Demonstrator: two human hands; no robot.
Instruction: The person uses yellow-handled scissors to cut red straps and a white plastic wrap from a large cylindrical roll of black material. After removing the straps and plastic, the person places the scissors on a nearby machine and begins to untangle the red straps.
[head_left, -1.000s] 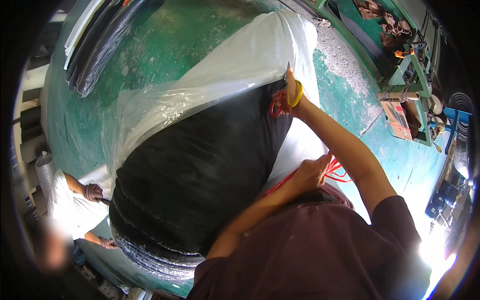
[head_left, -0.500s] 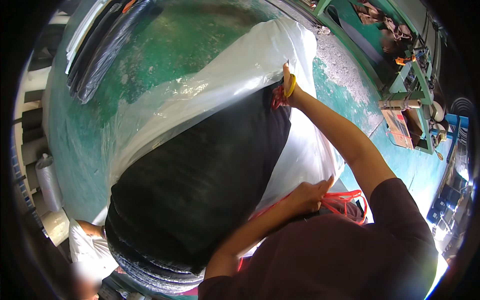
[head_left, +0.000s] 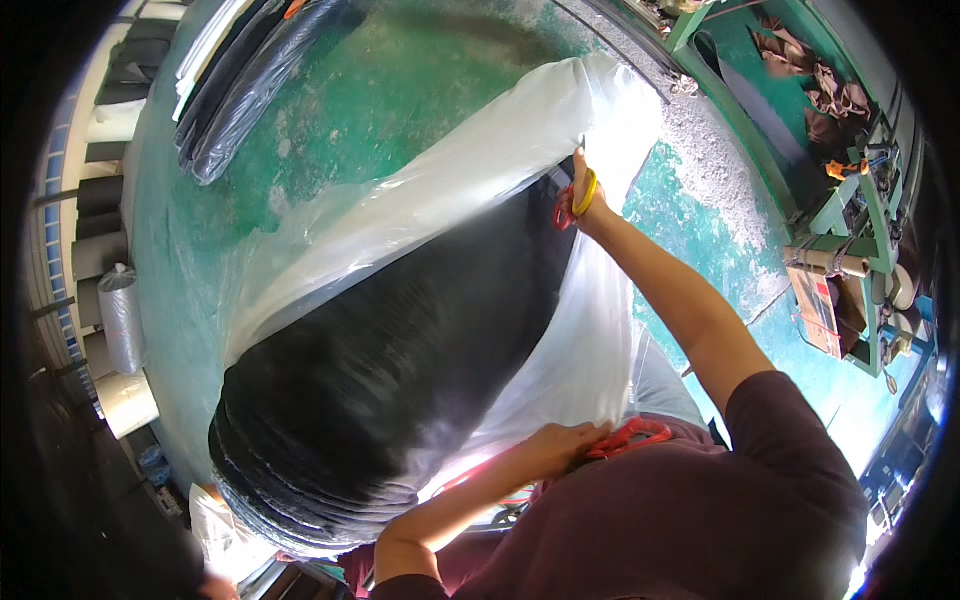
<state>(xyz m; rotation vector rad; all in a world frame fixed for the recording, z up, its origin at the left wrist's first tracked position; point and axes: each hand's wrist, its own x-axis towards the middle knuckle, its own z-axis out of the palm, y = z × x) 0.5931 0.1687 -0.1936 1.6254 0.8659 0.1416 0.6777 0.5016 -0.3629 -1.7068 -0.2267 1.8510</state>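
Note:
A thick stack of black fabric (head_left: 400,310) lies in front of me, partly wrapped in clear-white plastic sheeting (head_left: 410,215). My right hand (head_left: 591,207) reaches to the far end of the stack, closed around what look like scissors (head_left: 563,207) with red and yellow loops. A dark tip shows by its fingers, against the plastic. Close to my body, my left hand (head_left: 568,447) is closed on a bundle of red cord (head_left: 630,437). The plastic's near edge meets these fingers; whether they pinch it too, I cannot tell.
Wrapped long rolls (head_left: 245,90) lie on the green floor at the far left. A green metal frame (head_left: 850,220) stands at right with a cardboard box (head_left: 818,310). More rolls (head_left: 122,318) line the left side. Another person's white sleeve (head_left: 225,530) shows at lower left.
My left hand has moved left and down, closer to my body, with the red cord. The near plastic now stretches down toward it. My right hand stays at the stack's far end.

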